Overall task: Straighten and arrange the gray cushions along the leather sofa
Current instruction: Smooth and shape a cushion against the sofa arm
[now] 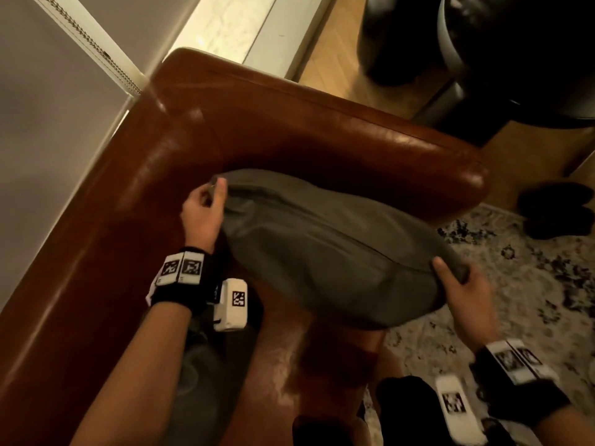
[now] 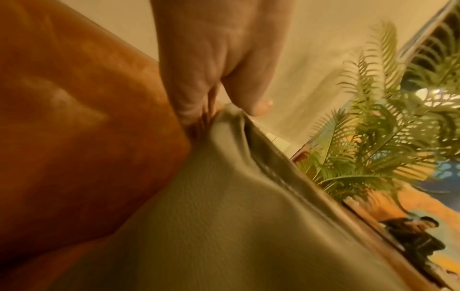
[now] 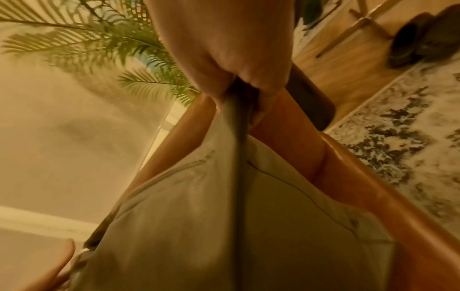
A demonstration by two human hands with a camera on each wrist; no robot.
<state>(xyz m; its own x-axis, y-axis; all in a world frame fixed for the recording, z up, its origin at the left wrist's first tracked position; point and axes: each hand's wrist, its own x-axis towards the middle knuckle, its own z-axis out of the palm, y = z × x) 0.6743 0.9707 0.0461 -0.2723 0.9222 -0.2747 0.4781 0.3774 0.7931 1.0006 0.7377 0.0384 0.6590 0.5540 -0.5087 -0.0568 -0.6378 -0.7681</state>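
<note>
A gray cushion (image 1: 325,249) is held over the corner seat of the brown leather sofa (image 1: 180,146), its zipper seam facing up. My left hand (image 1: 206,204) pinches the cushion's far left corner beside the sofa back; the left wrist view shows the left hand (image 2: 219,82) bunching the gray cushion (image 2: 224,216) fabric at that corner. My right hand (image 1: 460,284) grips the near right corner, thumb on top. In the right wrist view the right hand (image 3: 236,65) clamps the cushion (image 3: 199,226) edge. Another gray cushion (image 1: 196,375) lies partly hidden under my left forearm.
The sofa armrest (image 1: 402,149) runs behind the cushion. A patterned rug (image 1: 531,294) covers the floor at right, with dark shoes (image 1: 553,210) on it. A black chair base (image 1: 483,59) stands on the wooden floor. A palm plant (image 2: 373,137) stands beyond the sofa.
</note>
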